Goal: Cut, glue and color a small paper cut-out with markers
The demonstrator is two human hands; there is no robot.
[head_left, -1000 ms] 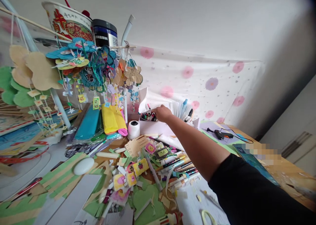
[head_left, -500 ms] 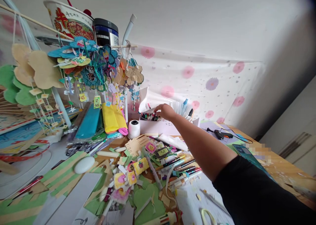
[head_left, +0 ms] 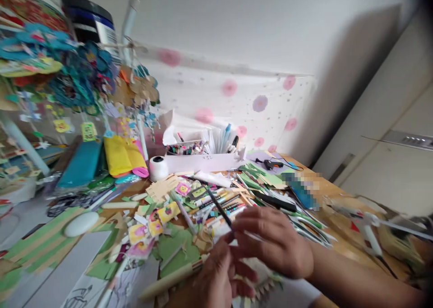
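Both hands are close together at the lower middle, somewhat blurred. My right hand [head_left: 274, 240] has its fingers closed round a dark, thin pen [head_left: 219, 208], whose far end points up and to the left. Below it, my left hand [head_left: 223, 276] touches the near end of the pen between thumb and fingers. A thick cream-coloured pen [head_left: 172, 282] lies beside my left hand. Just beyond the hands are scattered markers [head_left: 230, 204], and to their left a green paper cutout [head_left: 176, 249] lies among paper scraps.
Behind stands a white box [head_left: 196, 162] of pens. Paper hangings [head_left: 72, 80] dangle at the left near a white thread spool [head_left: 158, 168]. At the right lie scissors [head_left: 313, 231], a black glue gun [head_left: 270, 164] and a white glue gun [head_left: 370, 238].
My right hand has come back from the pen box toward me and now holds a dark pen. My left hand has come into view. The view has turned to the right.
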